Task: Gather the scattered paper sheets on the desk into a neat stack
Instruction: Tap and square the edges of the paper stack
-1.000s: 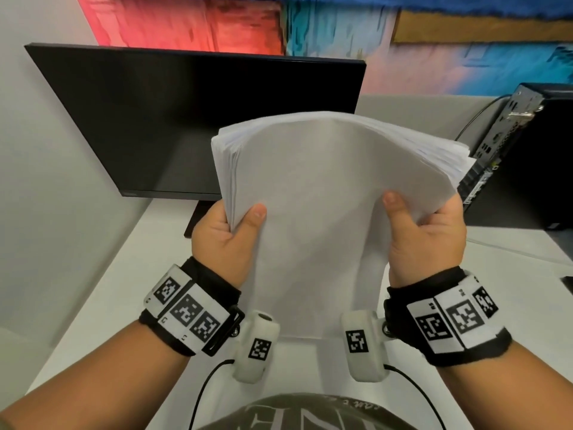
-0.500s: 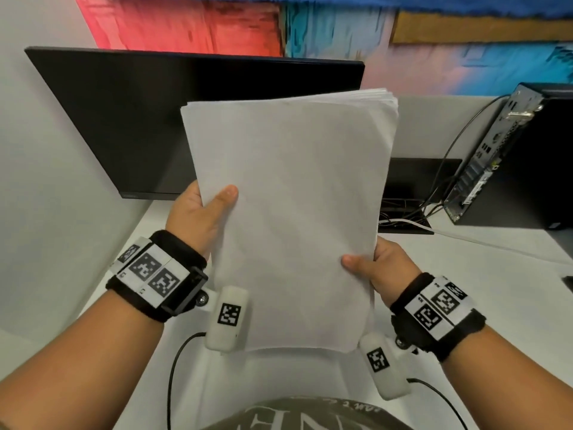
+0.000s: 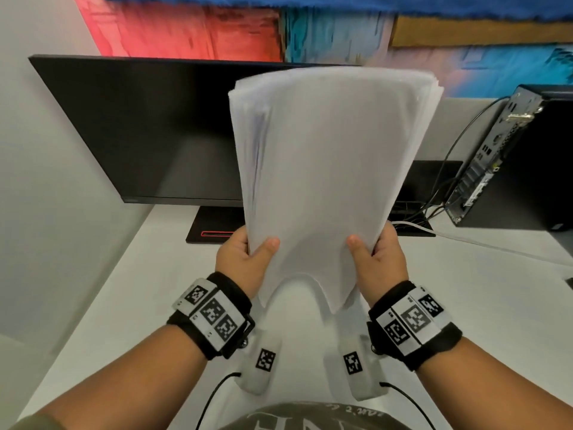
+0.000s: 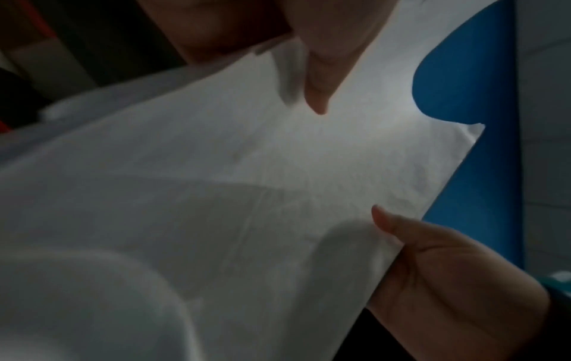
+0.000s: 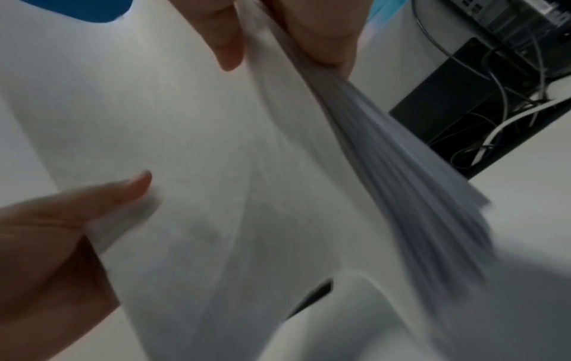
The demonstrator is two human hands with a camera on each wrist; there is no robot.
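A thick stack of white paper sheets (image 3: 325, 166) stands upright in the air above the white desk (image 3: 124, 290), in front of the monitor. My left hand (image 3: 248, 259) grips its lower left edge, thumb on the front. My right hand (image 3: 375, 259) grips the lower right edge the same way. The bottom edge bows between my hands, and the top edges fan slightly. In the left wrist view the paper sheets (image 4: 216, 195) fill the frame. The right wrist view shows the sheet edges (image 5: 386, 146) splayed below my right hand's fingers (image 5: 324, 36).
A black monitor (image 3: 155, 135) on a stand base (image 3: 214, 228) stands at the back left. A black computer tower (image 3: 521, 156) with cables (image 3: 434, 197) stands at the back right. A grey wall borders the desk on the left.
The stack went from a bent, sideways hold to upright. My left hand slid down its left edge and my right hand came up, so both now grip near the bottom.
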